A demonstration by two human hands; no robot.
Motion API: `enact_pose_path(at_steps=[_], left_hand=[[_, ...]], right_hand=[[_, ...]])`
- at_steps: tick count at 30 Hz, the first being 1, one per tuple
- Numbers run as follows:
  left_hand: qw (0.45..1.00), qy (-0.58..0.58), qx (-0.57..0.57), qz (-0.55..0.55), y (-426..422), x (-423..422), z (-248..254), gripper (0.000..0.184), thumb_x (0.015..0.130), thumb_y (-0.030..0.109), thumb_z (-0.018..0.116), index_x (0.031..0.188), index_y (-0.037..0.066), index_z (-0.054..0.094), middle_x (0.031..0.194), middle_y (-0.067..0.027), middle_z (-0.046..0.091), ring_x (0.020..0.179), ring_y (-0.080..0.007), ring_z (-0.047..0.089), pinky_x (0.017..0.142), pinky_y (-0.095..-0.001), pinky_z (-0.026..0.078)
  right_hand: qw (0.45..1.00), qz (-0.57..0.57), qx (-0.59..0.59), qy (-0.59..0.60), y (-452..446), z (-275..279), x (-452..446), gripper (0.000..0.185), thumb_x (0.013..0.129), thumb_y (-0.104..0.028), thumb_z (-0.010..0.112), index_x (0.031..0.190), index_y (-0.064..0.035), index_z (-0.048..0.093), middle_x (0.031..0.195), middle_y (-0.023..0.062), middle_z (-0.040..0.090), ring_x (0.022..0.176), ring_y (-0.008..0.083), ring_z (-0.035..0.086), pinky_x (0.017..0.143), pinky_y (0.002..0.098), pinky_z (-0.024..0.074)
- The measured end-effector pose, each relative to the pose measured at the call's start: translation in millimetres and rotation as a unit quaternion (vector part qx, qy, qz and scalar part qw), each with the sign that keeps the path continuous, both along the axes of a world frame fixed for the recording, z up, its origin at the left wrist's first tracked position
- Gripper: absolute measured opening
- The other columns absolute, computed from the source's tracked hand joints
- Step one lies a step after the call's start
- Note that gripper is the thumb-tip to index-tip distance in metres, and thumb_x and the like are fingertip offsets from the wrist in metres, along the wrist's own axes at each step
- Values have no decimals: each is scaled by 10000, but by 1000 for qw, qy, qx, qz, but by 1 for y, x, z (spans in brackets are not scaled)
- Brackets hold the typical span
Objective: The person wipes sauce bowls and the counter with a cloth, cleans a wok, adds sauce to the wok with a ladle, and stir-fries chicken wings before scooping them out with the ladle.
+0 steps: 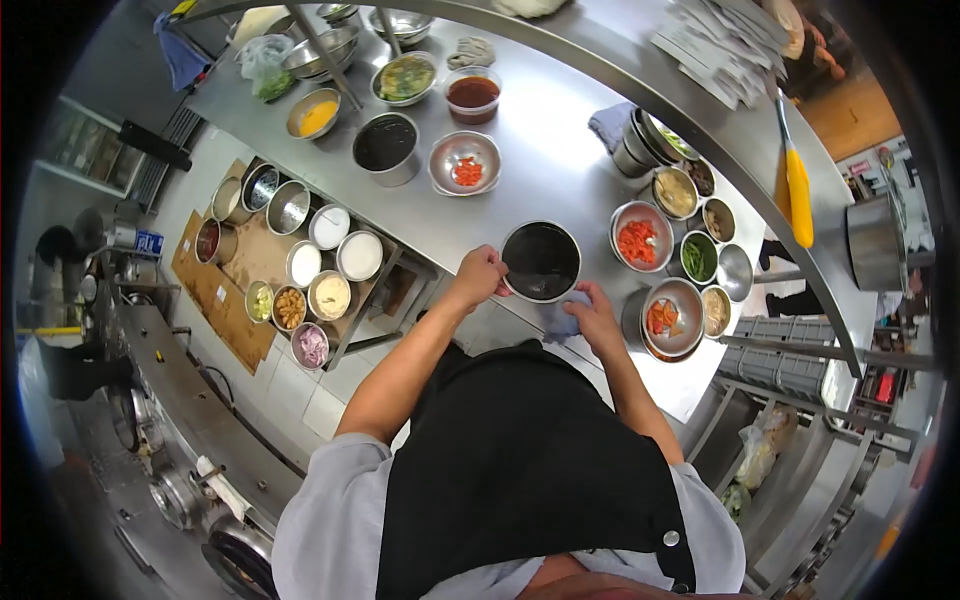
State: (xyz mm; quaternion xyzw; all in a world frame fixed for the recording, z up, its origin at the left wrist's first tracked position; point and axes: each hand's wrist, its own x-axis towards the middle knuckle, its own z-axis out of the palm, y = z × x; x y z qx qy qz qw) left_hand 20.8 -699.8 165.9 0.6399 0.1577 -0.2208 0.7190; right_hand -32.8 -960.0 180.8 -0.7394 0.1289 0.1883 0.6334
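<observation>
A round metal pot (541,262) with dark contents is at the front edge of the steel table. My left hand (482,275) grips its left rim, fingers closed. My right hand (597,318) is at the pot's lower right, its fingers closed around a blue-grey cloth (566,317). Beyond the pot stands a metal bowl (465,163) with chopped red pieces. To its left is another pot (386,146) with dark contents. Right of my hands sit a bowl of red pieces (641,237) and a bowl of orange-red pieces (672,318).
The steel table (560,90) holds a tub of red sauce (472,93) and a bowl of yellow liquid (314,114). A lower shelf at left carries several containers, including a white one (359,256). A metal rail (640,85) arches overhead. Someone's arm (825,55) shows at top right.
</observation>
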Motion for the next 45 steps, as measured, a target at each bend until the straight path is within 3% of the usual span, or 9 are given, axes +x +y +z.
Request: enact_pose_path(at_steps=[9,18,25,28,31,34,37,41,45], left_hand=[[999,-21,34,32,90,5,-3,101,917,-6,609,857,-8,528,753,-109,610,577,-218,670,507,-337,591],[996,-3,32,79,199,29,2,140,931,-9,602,835,15,503,723,-94,594,546,-195,632,490,-314,572],[998,-17,27,45,253,59,-2,129,950,12,631,875,16,526,778,-92,605,594,-198,659,515,-308,579],[999,-18,12,28,264,72,-1,142,991,93,636,913,16,547,795,-85,607,601,-194,659,529,-313,576],[1000,20,10,-8,275,93,-2,242,1013,243,655,980,16,580,847,-82,619,722,-197,681,600,-342,587],[990,21,20,140,281,126,-8,434,986,400,682,1155,19,562,1078,-107,602,981,-227,604,757,-426,600],[977,41,-38,204,284,156,-15,354,981,344,692,1092,38,553,899,-58,558,807,-200,584,719,-439,609],[964,50,-109,235,291,177,-31,134,965,123,647,975,61,528,920,-64,537,837,-221,578,758,-478,615],[963,36,-112,244,299,182,-25,84,960,51,612,991,24,539,958,-93,544,848,-254,579,802,-505,620]], right_hand=[[997,61,52,-9,80,-12,21,320,879,-38,668,1183,-45,571,993,79,666,872,151,643,752,306,538],[994,105,14,-21,194,2,61,334,859,-56,689,1174,-30,582,998,103,676,872,180,661,750,331,551],[998,66,18,-8,245,-18,85,308,870,-79,696,1154,-19,592,981,97,670,847,172,648,717,333,543],[999,40,19,32,255,-13,89,294,894,-37,662,1171,-50,564,969,88,667,841,185,668,719,334,559],[991,-18,109,73,262,-17,91,291,918,-68,673,1184,-52,555,995,98,665,856,204,674,747,363,576],[970,-81,186,131,272,-10,89,265,943,-94,672,1175,-56,549,1004,103,659,852,222,673,766,390,584],[960,-120,212,141,279,-6,91,243,945,-100,677,1151,-68,552,977,72,646,849,200,660,730,382,559],[954,-127,232,142,279,-10,91,241,951,-102,668,1153,-81,538,993,72,644,887,205,662,758,392,561],[953,-141,232,134,280,-14,93,226,951,-104,660,1141,-89,538,983,66,639,885,206,657,760,398,558]])
